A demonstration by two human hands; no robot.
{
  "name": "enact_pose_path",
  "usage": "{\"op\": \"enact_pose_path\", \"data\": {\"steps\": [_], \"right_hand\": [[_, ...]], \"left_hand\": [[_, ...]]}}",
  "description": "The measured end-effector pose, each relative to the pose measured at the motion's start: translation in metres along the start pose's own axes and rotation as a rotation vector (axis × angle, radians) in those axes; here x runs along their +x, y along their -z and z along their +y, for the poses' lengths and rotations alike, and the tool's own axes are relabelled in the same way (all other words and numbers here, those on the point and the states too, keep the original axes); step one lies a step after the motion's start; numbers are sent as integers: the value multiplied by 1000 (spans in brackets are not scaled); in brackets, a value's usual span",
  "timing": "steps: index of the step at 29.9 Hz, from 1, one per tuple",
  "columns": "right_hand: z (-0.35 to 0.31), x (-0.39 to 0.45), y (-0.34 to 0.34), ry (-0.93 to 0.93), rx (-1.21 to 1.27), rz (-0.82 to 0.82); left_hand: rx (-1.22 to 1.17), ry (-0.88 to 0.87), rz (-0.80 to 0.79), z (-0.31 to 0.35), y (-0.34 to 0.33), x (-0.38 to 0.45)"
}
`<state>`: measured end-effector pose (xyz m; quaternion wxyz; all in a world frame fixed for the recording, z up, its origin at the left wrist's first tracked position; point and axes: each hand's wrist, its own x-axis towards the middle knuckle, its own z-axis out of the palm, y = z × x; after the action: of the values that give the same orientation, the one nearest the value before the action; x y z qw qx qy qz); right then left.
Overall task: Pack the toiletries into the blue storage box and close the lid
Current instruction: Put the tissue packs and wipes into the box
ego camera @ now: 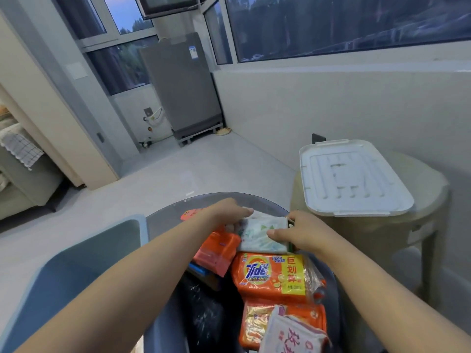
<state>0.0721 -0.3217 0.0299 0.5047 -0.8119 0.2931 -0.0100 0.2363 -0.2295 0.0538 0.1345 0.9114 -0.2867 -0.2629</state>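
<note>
Lying flat, long axis left-right, the tissue pack (263,234) is pinched by both hands' grip (230,212) (302,231).

Crowded at the centre of the frame, open room to the left

My left hand (230,210) and right hand (303,231) flank the white patterned pack (263,236) at centre, so nothing passes between them there. Below it the Tide pack (270,275), the orange pouch (219,250) and the pink-lettered pack (290,335) at the bottom edge cover the surface (165,220) touching one another, leaving only a dark gap lower centre. The blue storage box (76,271) lies open lower left, nothing over it. At right, the white lid (354,177) covers the beige stool (407,225).
</note>
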Motion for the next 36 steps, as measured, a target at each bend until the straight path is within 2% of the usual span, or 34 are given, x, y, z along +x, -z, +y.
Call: {"op": "enact_pose_path", "data": {"steps": [3, 7, 12, 14, 19, 27, 32, 36], "right_hand": [[1, 0, -3, -37, 142, 22], [6, -1, -9, 13, 223, 61], [15, 3, -7, 103, 314, 123], [19, 6, -3, 136, 323, 119], [32, 13, 10, 169, 349, 58], [39, 22, 16, 191, 314, 47], [41, 21, 13, 157, 299, 131], [43, 20, 6, 114, 302, 109]], "left_hand": [[-6, 75, -26, 3, 2, 5], [-210, 105, -71, -1, 2, 11], [-478, 66, 34, -6, -2, 16], [-562, 64, 29, -7, 0, 16], [-508, 117, -120, -14, 5, 15], [-572, 148, -161, -16, 7, 13], [-596, -17, -95, -10, 13, 8], [-545, -28, 43, -13, 20, 3]]}}
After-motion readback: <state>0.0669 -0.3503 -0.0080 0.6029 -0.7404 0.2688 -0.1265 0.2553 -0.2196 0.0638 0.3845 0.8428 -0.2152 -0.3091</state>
